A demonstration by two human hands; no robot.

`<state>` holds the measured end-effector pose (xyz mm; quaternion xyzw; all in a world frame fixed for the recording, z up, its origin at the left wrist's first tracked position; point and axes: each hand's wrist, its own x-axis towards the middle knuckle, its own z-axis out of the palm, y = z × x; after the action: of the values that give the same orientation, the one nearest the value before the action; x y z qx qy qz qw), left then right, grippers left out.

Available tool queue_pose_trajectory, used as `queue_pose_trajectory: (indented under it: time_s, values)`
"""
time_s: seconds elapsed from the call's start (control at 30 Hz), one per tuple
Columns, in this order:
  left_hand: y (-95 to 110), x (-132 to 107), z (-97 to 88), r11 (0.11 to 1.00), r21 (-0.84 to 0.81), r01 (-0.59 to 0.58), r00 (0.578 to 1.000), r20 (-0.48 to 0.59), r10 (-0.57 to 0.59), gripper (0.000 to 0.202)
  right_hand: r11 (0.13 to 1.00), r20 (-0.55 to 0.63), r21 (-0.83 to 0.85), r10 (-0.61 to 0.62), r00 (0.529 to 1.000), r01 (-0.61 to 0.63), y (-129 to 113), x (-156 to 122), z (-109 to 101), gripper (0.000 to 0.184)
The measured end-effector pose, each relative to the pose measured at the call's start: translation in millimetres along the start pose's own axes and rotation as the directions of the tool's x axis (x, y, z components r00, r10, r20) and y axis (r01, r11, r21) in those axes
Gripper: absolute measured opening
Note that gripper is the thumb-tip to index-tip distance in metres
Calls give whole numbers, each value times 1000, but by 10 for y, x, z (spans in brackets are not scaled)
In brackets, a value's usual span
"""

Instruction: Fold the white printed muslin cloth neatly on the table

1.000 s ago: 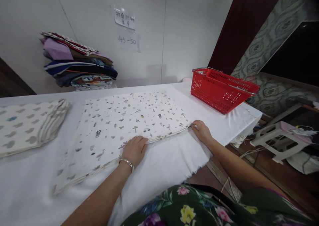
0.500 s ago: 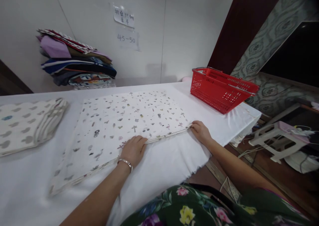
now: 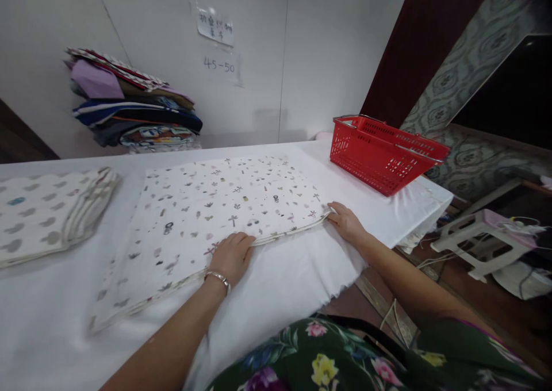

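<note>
A white cloth (image 3: 215,207) printed with small palm trees, birds and leaves lies folded flat in front of me, its layers showing along the near edge. My left hand (image 3: 233,257) rests on the middle of that near edge, palm down and fingers flat, a silver bracelet on the wrist. At the cloth's near right corner, my right hand (image 3: 345,223) pinches the layered edge between thumb and fingers. Part of the edge is hidden under my left hand.
To the left lies another folded cloth (image 3: 47,213) with grey shapes. Stacked fabrics (image 3: 138,106) stand against the wall at the back left. A red basket (image 3: 383,158) sits at the right end of the white-covered table (image 3: 276,287). Beyond is a white stool (image 3: 487,238).
The right hand's fingers have shifted slightly at the corner, and the cloth edge there is turned up a little. My left hand stays in the same place.
</note>
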<state>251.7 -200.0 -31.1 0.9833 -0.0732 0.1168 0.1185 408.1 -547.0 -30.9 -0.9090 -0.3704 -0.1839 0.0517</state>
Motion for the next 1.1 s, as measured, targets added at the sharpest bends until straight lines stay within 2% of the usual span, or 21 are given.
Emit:
queue_pose_trajectory:
  time_s: [0.17,0.33,0.53,0.83,0.97,1.1]
  values:
    - [6,-3,-14,1000,-10,5,1000,1,-5,26,984,-41,164,-68,997,73,120,-24,-68,29]
    - [9,4,-15,1000,-9,0,1000,1,0,26,957,-45,285,-52,998,63,181,-107,-63,28]
    - [19,0,-23,1000,-16,20,999,25,-20,26,969,23,208,-139,990,132,77,-47,-13,27]
    - [18,1,-22,1000,-22,17,1000,13,-17,26,996,56,26,-88,995,87,-247,36,-142,21]
    - [13,-1,-20,1000,-26,11,1000,15,-11,26,997,29,48,-66,997,64,-271,63,-110,22]
    - [1,0,-3,999,-34,15,1000,3,-15,26,984,-28,155,-80,996,84,-162,51,-76,23]
